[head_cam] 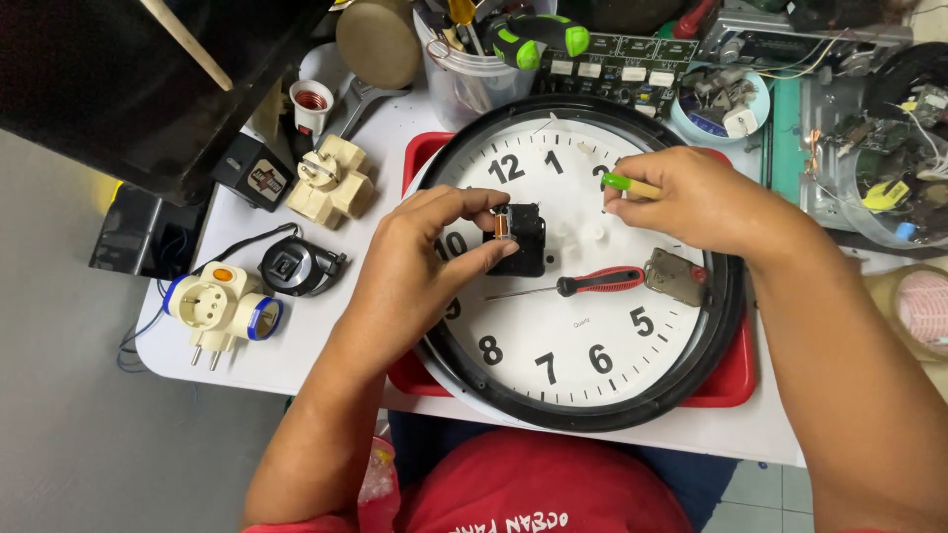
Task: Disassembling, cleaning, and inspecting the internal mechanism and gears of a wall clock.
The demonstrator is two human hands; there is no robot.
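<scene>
A round wall clock (583, 336) with a black rim and white face lies flat on a red tray (726, 380). My left hand (425, 252) pinches a small black clock mechanism (523, 240) with a copper coil, held over the face's middle. My right hand (696, 202) grips a thin tool with a green and yellow handle (624, 185) near the top of the face. A red-and-black screwdriver (592, 283) and a small brownish metal part (676, 276) rest on the face.
A white table (326, 316) carries cream plug adapters (222, 308), a black round device (294, 266), a black box (255, 173) and a lamp socket (309, 104). A clear tub of tools (484, 59), a circuit board (632, 64) and electronics parts crowd the back.
</scene>
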